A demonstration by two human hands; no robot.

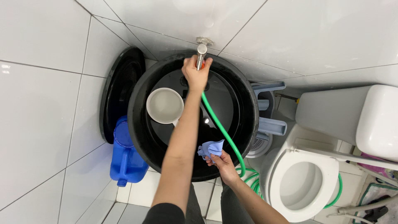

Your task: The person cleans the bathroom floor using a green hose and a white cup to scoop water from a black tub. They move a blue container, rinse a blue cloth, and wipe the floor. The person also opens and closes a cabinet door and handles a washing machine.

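At top centre my left hand is closed on the tap over the barrel, so I turn it slowly, right hand pinching the blue cloth clear of the green hose.

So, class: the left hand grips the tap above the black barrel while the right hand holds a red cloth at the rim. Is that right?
Not quite. The cloth is blue, not red, as the head view shows. The rest stands: the left hand grips the tap above the black barrel, and the right hand holds the cloth at the rim.
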